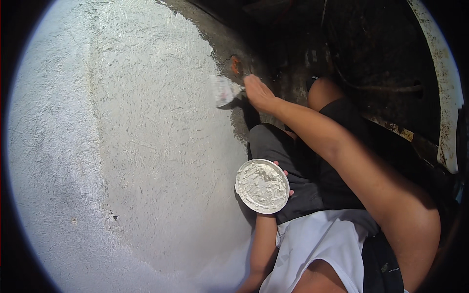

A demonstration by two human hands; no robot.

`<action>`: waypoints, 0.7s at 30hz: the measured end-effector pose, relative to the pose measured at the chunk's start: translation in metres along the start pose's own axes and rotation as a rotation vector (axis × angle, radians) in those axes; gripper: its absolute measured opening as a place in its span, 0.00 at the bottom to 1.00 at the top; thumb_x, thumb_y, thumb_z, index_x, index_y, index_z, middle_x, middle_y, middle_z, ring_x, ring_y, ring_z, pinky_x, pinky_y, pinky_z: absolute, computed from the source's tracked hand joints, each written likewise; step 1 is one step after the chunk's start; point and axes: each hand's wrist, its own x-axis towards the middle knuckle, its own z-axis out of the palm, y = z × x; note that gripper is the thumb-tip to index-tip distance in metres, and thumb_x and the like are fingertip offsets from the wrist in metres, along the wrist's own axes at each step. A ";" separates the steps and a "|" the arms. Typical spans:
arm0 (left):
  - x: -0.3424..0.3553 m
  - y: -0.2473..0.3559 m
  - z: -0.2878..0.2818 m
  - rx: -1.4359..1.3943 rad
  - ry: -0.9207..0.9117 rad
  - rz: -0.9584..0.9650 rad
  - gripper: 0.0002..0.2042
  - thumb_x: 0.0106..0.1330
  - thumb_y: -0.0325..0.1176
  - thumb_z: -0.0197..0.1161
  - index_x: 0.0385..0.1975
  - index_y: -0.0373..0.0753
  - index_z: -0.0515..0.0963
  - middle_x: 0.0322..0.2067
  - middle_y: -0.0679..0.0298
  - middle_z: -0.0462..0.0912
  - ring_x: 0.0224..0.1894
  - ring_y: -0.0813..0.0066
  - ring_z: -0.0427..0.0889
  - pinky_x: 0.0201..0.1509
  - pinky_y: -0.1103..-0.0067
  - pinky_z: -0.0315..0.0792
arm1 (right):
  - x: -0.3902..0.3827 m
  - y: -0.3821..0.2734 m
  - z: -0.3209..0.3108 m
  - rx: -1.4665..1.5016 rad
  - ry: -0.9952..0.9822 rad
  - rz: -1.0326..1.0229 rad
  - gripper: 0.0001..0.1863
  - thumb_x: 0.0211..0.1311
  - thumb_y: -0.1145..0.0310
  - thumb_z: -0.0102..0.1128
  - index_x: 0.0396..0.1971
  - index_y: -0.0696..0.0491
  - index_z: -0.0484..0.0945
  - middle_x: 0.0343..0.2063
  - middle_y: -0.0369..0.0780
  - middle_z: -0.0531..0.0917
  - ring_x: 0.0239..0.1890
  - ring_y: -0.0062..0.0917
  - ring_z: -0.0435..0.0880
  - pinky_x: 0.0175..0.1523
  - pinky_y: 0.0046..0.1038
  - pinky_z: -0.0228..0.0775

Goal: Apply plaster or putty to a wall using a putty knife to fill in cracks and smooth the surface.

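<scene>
My right hand (259, 93) is closed around the handle of a putty knife (226, 92). Its wide blade is smeared white, blurred by motion, and lies at the ragged edge of the white coat on the wall (151, 122). Lower down, my left hand (291, 193) holds a shallow round white lid or tub (267, 212) from beneath and behind; only its fingertips show past the rim. Thick white paste (261, 183) is spread unevenly inside it. Whether the blade presses on the wall is hard to tell.
Bare grey wall (202, 17) with an orange-red patch (235, 64) borders the coat. My bent legs in dark shorts (278, 146) are close to the wall. On the right, a dark recess holds a thin pipe (391, 89), beside a pale, rust-spotted curved edge (447, 97).
</scene>
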 end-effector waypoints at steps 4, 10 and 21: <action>-0.002 0.000 -0.001 0.015 0.050 0.001 0.45 0.72 0.70 0.54 0.82 0.50 0.55 0.83 0.60 0.49 0.81 0.37 0.54 0.66 0.17 0.53 | -0.035 0.044 0.014 -0.151 -0.079 0.300 0.11 0.71 0.75 0.47 0.48 0.58 0.75 0.51 0.52 0.78 0.59 0.50 0.78 0.60 0.51 0.75; 0.003 -0.004 0.004 0.086 0.041 -0.030 0.43 0.73 0.73 0.48 0.82 0.55 0.56 0.82 0.61 0.53 0.81 0.41 0.57 0.64 0.18 0.57 | -0.057 0.074 -0.016 -0.349 -0.028 0.288 0.15 0.61 0.77 0.61 0.48 0.59 0.72 0.52 0.53 0.75 0.58 0.52 0.77 0.55 0.54 0.78; -0.002 0.000 0.001 0.447 0.095 0.051 0.44 0.71 0.74 0.48 0.77 0.45 0.65 0.75 0.54 0.66 0.76 0.42 0.65 0.67 0.27 0.65 | -0.084 -0.022 -0.127 0.361 -0.049 0.080 0.09 0.65 0.71 0.49 0.40 0.59 0.75 0.25 0.44 0.82 0.26 0.32 0.83 0.33 0.34 0.74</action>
